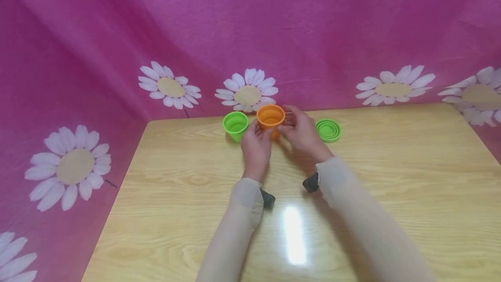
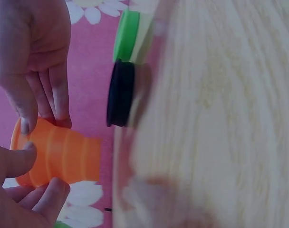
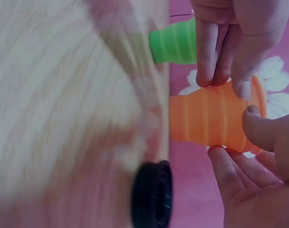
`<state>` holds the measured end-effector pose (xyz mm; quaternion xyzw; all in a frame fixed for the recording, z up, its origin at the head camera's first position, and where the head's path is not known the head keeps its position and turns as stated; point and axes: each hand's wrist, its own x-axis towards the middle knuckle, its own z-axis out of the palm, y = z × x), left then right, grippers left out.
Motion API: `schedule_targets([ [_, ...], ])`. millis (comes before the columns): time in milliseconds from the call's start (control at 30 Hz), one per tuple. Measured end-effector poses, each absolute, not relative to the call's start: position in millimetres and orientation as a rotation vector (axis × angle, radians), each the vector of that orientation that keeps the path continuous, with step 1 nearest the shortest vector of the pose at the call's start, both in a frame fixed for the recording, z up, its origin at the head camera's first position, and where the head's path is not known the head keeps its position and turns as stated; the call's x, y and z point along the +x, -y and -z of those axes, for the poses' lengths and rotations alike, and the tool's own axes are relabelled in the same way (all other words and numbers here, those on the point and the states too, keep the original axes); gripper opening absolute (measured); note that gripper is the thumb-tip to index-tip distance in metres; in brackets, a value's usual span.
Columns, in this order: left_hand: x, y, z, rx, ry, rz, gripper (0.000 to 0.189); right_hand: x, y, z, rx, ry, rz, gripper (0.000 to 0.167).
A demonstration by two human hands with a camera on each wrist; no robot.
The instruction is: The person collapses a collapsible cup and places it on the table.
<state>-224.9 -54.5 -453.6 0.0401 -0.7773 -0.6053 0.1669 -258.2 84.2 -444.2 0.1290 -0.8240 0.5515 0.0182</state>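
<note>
An orange collapsible cup point(image 1: 271, 116) stands upright and extended between both hands, its base close to the tabletop. My left hand point(image 1: 256, 149) holds its left side, thumb near the rim and fingers point(image 2: 52, 202) along the ribbed wall. From the other side my right hand point(image 1: 305, 136) grips it, the thumb point(image 3: 258, 128) just below the rim. Left of it is a green extended cup point(image 1: 236, 126), right beside the left hand. A green collapsed cup point(image 1: 328, 130) lies flat to the right of my right hand. The wrist views show a dark collapsed cup point(image 2: 120, 93) between the orange and green ones; the right hand hides it in the head view.
All the cups are near the back edge of the light wooden table point(image 1: 176, 212). A pink cloth point(image 1: 305, 34) with white daisies hangs behind the table and along its left side. Black wrist cameras point(image 1: 311, 183) are strapped over the light sleeves.
</note>
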Motion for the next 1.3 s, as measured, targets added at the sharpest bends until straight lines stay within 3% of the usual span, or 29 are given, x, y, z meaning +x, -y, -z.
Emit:
schedule_targets([
  [300,-208.4,71.0,438.0,-0.074,2.224,1.706,0.041,-228.9,-105.2,416.7,0.496,2.609,-1.541,0.038],
  [567,-204.1,95.5,421.4,-0.824,2.219,0.745,0.045,-202.2,-125.2,409.1,0.61,2.53,-1.382,0.031],
  [700,-204.6,100.6,410.7,-1.031,2.128,0.594,0.039,-196.4,-130.2,405.0,0.638,2.522,-1.372,0.032],
  [833,-205.9,100.2,404.1,-1.095,2.103,0.586,0.035,-192.4,-131.8,398.3,0.649,2.555,-1.234,0.036],
  [1067,-205.2,97.1,399.9,-1.117,2.07,0.589,0.029,-190.2,-131.4,391.6,0.963,2.244,-0.704,0.039],
  [1300,-203.3,95.3,399.0,-1.11,2.069,0.614,0.026,-188.2,-132.8,390.1,1.002,2.187,-0.589,0.041],
])
